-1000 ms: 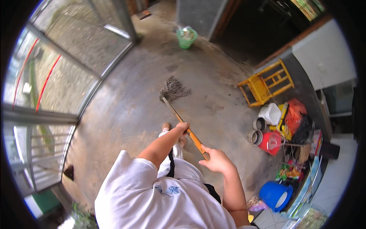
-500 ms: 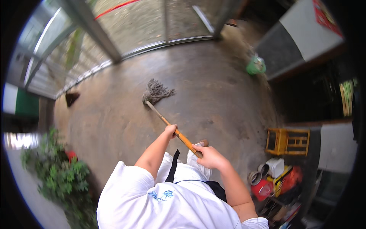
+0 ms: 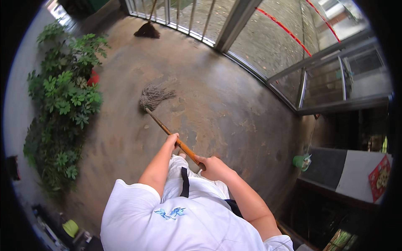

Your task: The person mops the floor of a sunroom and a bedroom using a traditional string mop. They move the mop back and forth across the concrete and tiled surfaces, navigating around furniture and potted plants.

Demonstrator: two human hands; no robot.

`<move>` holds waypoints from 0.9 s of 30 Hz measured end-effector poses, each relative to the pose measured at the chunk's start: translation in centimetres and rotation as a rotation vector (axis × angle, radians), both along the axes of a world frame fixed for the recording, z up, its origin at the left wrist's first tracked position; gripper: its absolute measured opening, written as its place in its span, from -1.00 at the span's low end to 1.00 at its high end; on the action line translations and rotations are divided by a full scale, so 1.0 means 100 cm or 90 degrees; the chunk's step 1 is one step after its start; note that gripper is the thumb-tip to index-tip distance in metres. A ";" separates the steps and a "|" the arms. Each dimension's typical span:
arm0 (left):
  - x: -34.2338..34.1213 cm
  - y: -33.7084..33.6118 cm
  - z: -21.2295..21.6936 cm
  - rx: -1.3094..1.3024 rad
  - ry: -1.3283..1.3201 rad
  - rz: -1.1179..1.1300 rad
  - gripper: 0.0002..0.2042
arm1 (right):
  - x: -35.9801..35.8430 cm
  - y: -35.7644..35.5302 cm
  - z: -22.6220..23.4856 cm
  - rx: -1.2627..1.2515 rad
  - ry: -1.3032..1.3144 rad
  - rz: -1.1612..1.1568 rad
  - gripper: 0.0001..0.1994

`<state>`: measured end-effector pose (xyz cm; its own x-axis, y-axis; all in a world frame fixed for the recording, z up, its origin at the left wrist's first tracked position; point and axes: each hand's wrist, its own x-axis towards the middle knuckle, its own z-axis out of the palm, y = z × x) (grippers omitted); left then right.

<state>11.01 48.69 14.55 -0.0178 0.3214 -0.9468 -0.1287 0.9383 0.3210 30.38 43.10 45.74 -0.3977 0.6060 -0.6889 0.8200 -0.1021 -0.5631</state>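
Note:
A string mop with a grey head [image 3: 155, 96] and an orange-brown wooden handle [image 3: 186, 149] slants away from me to the left. Its strands lie spread on the brownish concrete floor [image 3: 201, 100], pointing right. Partway down the handle, my left hand [image 3: 172, 140] is wrapped round it. My right hand [image 3: 214, 168] closes on the handle's near end, close to my waist, with the thumb along the top.
A leafy green plant [image 3: 67, 100] lines the left wall, a red object [image 3: 93, 78] beside it. A dark broom [image 3: 147, 31] stands at the far railing. Glass doors [image 3: 289, 79] border the far right. A green bin [image 3: 300, 162] stands by the right wall.
My view has swung left, so the plant and broom sit further into the picture and the doors have shifted right. Both hands still grip the mop, whose head now appears slightly further left.

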 end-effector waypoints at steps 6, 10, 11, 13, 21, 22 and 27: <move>-0.050 -0.008 -0.012 -0.050 0.031 0.199 -0.86 | -0.026 0.059 -0.022 -0.044 0.044 0.167 -0.36; -0.068 -0.020 -0.033 -0.088 0.014 0.266 -0.84 | -0.029 0.095 -0.041 -0.051 0.058 0.272 -0.40; -0.066 -0.018 -0.037 -0.103 0.011 0.294 -0.85 | -0.026 0.106 -0.045 -0.039 0.067 0.302 -0.41; -0.055 -0.009 -0.044 -0.111 -0.023 0.400 -0.87 | -0.020 0.135 -0.046 -0.017 0.047 0.354 -0.45; 0.019 0.099 -0.028 -0.080 -0.169 0.733 -0.86 | 0.046 0.269 -0.030 0.167 0.193 0.289 -0.72; 0.024 0.118 -0.024 -0.057 -0.181 0.785 -0.86 | 0.051 0.291 -0.019 0.203 0.254 0.269 -0.72; 0.041 0.228 0.012 -0.012 -0.227 0.892 -0.81 | 0.056 0.382 0.004 0.108 0.404 -0.033 -0.81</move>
